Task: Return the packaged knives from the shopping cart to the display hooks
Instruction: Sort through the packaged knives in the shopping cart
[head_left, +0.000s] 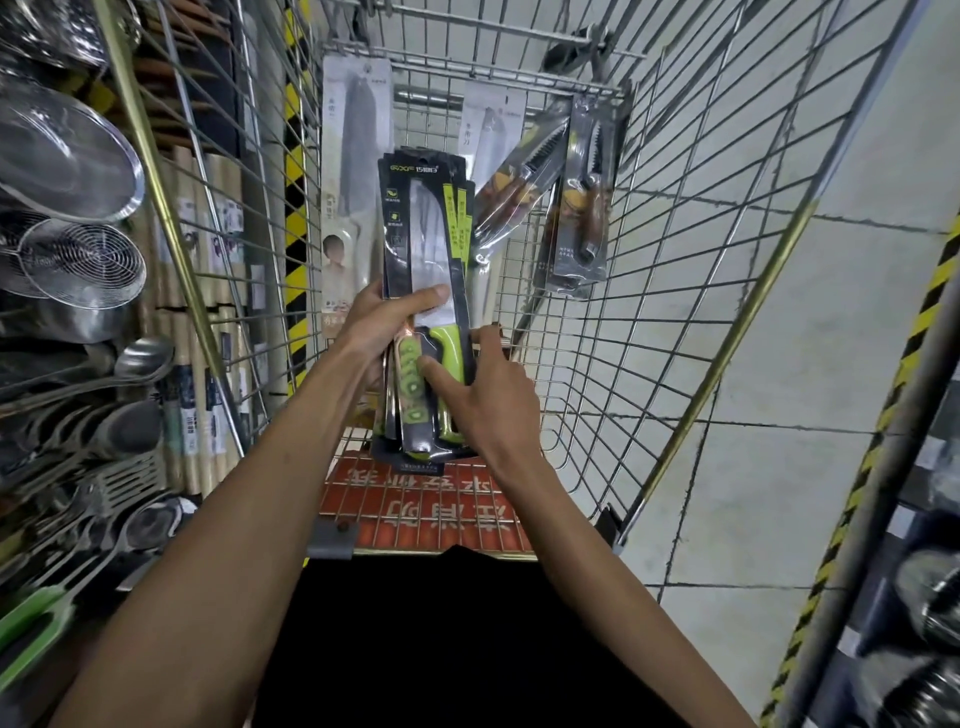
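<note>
A stack of black-and-green packaged knives (423, 244) stands upright over the wire shopping cart (675, 291). My left hand (387, 327) grips the stack at mid-height, thumb across the front blade. My right hand (488, 395) rests on the green handle at the stack's lower right, index finger pressing the front. A white-carded knife (353, 171) leans at the cart's far left. Another white-carded knife (491, 135) shows behind the stack. Two clear-packed serrated knives with brown handles (584, 197) lean at the far right.
Shelving on the left holds steel strainers (78, 260), ladles and rolled mats. The cart's red child-seat flap (431, 504) lies below my hands. Grey tiled floor (810, 364) lies to the right, with a yellow-black striped shelf edge (883, 410) beyond.
</note>
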